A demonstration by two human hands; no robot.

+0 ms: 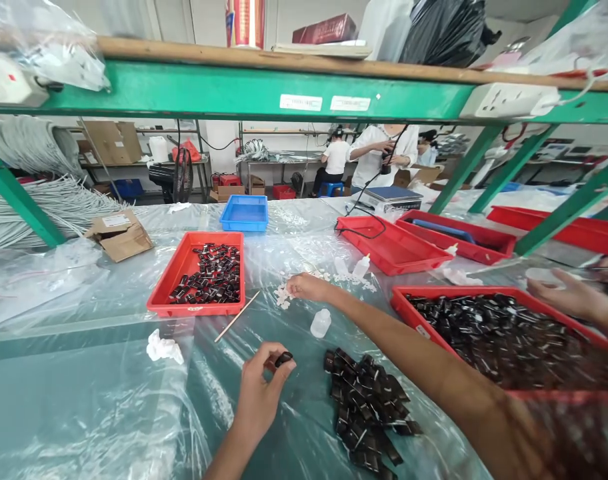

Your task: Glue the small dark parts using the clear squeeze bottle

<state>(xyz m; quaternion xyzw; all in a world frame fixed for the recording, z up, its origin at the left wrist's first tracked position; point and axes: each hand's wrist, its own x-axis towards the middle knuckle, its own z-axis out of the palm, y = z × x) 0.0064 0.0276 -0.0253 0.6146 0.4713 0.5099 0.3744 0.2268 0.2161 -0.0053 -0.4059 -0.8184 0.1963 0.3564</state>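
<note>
Between thumb and fingers, my left hand (263, 373) pinches a small black plastic part (283, 359) above the plastic-covered table. My right hand (307, 287) reaches forward, its fingertips closed down at a scatter of small white pieces (283, 297); whether one is between them is hidden. Beside my right forearm lies a heap of black parts (367, 407). A small translucent bottle (321, 323) stands between the heap and the white pieces. To the left, a red tray (196, 309) holds many similar black parts, and a thin wooden stick (237, 317) lies next to it.
A large red tray (424, 337) of black parts is at right, with another person's hand (574, 293) over it. Further back are a blue tray (244, 222), a red tray (391, 257) and a dropper bottle (361, 267). A green shelf beam (209, 90) spans overhead. Crumpled tissue (164, 347) lies left.
</note>
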